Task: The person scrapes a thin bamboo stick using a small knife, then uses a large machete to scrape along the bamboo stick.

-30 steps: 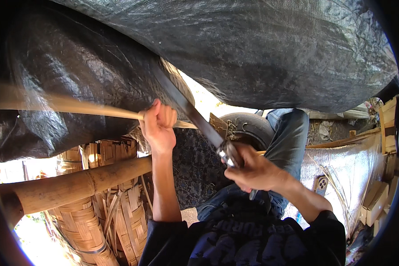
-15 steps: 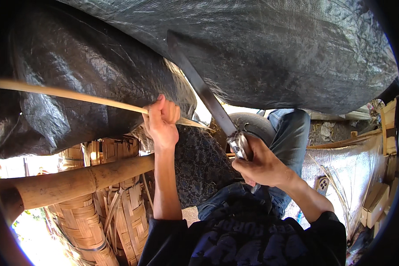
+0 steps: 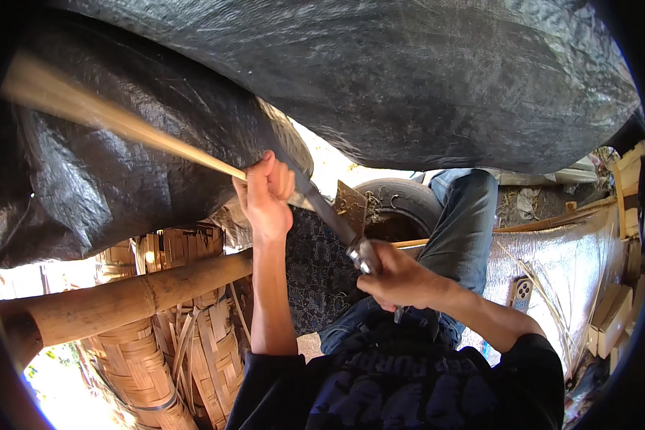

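On the far left we see the bamboo strip (image 3: 115, 123) running up and away from our left hand (image 3: 265, 197), its outer end smeared by motion blur, so we cannot read how its surface looks out there. That hand is clenched tight around the strip, fingers curled over the top. Just to its right the knife blade (image 3: 322, 208) lies against the strip where it leaves the fist, slanting down toward our right hand (image 3: 398, 276), which is wrapped fully around the handle behind a metal collar.

We judge the shaving or splitting to be in mid-stroke rather than near its end: the strip is in one long piece, and no fresh cut shows. How much of the length is already worked we cannot tell.

Below the left hand lie a thick bamboo pole (image 3: 122, 301) and woven baskets (image 3: 158, 358), some of the baskets cut off by the lower edge. Black tarpaulin (image 3: 408, 86) fills the space above both hands and hides whatever is behind it. Beyond the right hand a tyre (image 3: 401, 197) is half covered by our knee, and a phone (image 3: 521, 292) lies on silvery sheeting farther right; the rim there is too dark to make out
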`<state>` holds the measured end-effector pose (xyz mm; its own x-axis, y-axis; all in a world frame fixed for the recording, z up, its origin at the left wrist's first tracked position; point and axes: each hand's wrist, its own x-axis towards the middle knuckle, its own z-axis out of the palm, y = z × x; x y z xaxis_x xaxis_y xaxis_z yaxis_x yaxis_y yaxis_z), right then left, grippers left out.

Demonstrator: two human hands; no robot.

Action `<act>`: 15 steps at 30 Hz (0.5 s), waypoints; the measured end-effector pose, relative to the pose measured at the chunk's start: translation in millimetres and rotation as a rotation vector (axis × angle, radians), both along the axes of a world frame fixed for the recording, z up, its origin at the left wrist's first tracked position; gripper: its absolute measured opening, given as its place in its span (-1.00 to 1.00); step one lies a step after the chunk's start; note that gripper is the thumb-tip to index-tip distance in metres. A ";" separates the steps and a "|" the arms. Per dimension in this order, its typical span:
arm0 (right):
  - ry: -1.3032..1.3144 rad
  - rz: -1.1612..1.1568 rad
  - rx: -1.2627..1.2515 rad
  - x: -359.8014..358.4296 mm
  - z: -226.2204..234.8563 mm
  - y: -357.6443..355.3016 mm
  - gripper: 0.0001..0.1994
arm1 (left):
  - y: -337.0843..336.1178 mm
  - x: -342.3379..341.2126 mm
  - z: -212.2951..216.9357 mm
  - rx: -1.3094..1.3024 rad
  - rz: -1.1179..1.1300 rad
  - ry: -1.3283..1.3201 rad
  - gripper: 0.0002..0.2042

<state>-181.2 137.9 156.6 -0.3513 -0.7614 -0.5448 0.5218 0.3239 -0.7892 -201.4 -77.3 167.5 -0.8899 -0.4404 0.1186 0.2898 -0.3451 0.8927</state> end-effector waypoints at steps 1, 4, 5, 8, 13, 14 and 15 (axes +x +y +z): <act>-0.016 0.057 0.053 3.1 -5.1 -1.6 -0.76 | -4.9 5.6 -1.1 -0.036 0.018 -0.010 -0.53; -0.056 -0.068 -0.084 -12.1 -6.4 6.2 -0.83 | -17.5 5.2 -0.2 -0.029 0.034 -0.013 -0.53; -0.060 -0.061 -0.082 -13.6 -2.2 8.7 -0.83 | -17.2 3.5 1.8 -0.036 0.039 -0.019 -0.53; -0.054 -0.197 -0.254 -15.8 13.3 12.4 -0.80 | -7.9 5.6 1.7 -0.009 0.040 -0.029 -0.53; -0.117 0.022 -0.044 -1.6 -2.9 1.8 -0.83 | -16.4 6.4 -12.0 0.122 0.032 0.002 -0.56; -0.071 -0.017 -0.071 -7.7 3.8 4.8 -0.84 | -20.5 9.4 -6.7 0.037 0.061 -0.011 -0.55; -0.025 -0.055 -0.097 -14.2 11.1 7.1 -0.85 | -20.9 11.2 -0.8 -0.049 0.091 -0.024 -0.53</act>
